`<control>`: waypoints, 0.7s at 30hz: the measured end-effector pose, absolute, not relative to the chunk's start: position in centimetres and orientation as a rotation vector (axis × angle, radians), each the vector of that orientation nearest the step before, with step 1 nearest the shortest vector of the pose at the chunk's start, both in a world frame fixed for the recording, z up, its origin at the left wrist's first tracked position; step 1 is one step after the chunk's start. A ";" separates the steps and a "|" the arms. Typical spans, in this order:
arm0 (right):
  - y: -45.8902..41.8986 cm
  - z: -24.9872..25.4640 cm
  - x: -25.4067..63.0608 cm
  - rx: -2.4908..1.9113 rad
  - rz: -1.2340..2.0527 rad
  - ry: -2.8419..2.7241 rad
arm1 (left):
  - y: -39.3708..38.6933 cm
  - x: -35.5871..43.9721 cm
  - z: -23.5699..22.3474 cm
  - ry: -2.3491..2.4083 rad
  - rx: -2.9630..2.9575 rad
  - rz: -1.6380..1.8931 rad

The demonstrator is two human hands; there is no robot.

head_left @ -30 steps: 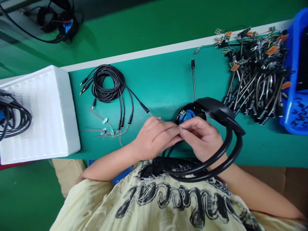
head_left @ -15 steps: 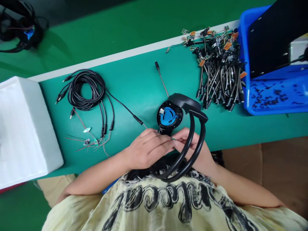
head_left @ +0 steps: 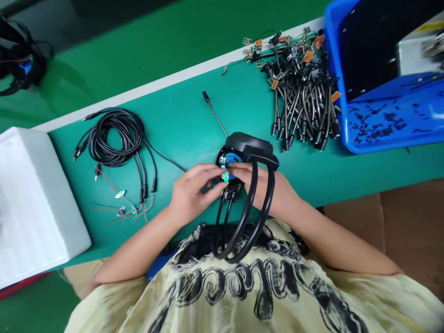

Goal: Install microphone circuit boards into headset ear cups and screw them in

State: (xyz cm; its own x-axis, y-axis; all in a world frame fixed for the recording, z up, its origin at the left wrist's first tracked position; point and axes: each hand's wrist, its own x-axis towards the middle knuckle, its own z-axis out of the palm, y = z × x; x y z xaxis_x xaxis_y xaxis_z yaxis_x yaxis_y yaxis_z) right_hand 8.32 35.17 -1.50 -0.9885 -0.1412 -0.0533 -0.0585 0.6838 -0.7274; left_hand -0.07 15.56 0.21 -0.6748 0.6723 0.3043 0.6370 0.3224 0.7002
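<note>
A black headset ear cup lies open on the green mat, with its blue inner part mostly behind my fingers. Its double black band loops down towards my chest. My right hand sits against the cup, inside the band loops, and seems to hold it. My left hand pinches a small green circuit board over the cup's blue centre. Its fine wires are hidden by my fingers.
A coiled black cable with plugs and small wired boards lies left of my hands. A loose microphone boom and a heap of booms lie beyond. A blue crate stands at right, a white foam box at left.
My hands have moved up over the ear cup. The green board now shows between my fingers, and the band has swung to stand upright. The table scene has shifted left in view.
</note>
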 end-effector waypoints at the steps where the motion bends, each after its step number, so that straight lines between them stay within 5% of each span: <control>1: 35.3 -1.5 7.7 -0.283 -0.951 2.858 | 15.6 -0.5 0.1 2.546 1.208 1.291; 7: 35.1 -1.0 6.8 -0.601 -0.456 2.903 | 16.9 -2.5 -0.4 2.568 1.246 1.171; 21: 35.5 -1.9 9.7 0.287 -0.839 2.852 | 21.4 -2.1 -3.6 2.602 1.500 0.829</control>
